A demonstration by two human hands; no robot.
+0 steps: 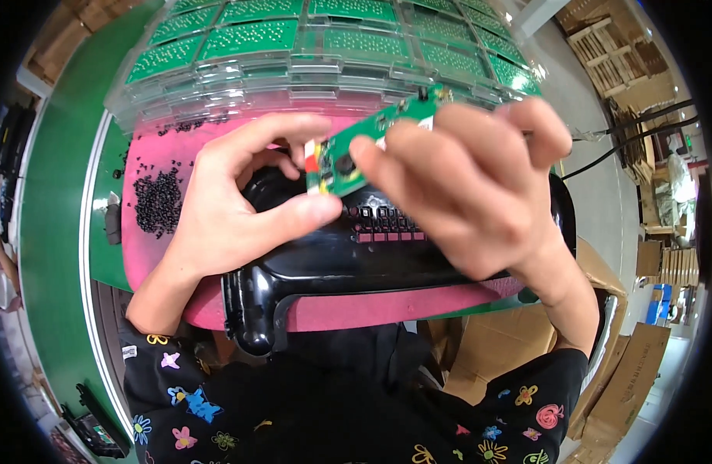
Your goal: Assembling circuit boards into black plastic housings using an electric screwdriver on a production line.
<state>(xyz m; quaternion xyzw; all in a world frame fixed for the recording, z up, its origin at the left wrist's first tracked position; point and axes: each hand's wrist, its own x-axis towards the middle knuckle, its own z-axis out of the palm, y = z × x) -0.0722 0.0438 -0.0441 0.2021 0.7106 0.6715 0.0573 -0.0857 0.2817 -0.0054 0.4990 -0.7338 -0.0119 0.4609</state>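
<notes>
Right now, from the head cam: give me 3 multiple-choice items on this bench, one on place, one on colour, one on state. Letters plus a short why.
1. Where does the heap of small black parts lie?
A. on the pink mat, to the person's left
B. inside the clear trays
C. on the cardboard boxes

2. What colour is the mat under the black plastic housing?
A. blue
B. pink
C. yellow

3. How is the small green circuit board held?
A. lying flat in a tray
B. in the left hand alone
C. pinched between both hands above the housing

Answers:
1 A, the heap sits on the mat beside the left hand.
2 B, pink shows around the housing.
3 C, fingers of the left hand and right hand grip the board.
</notes>
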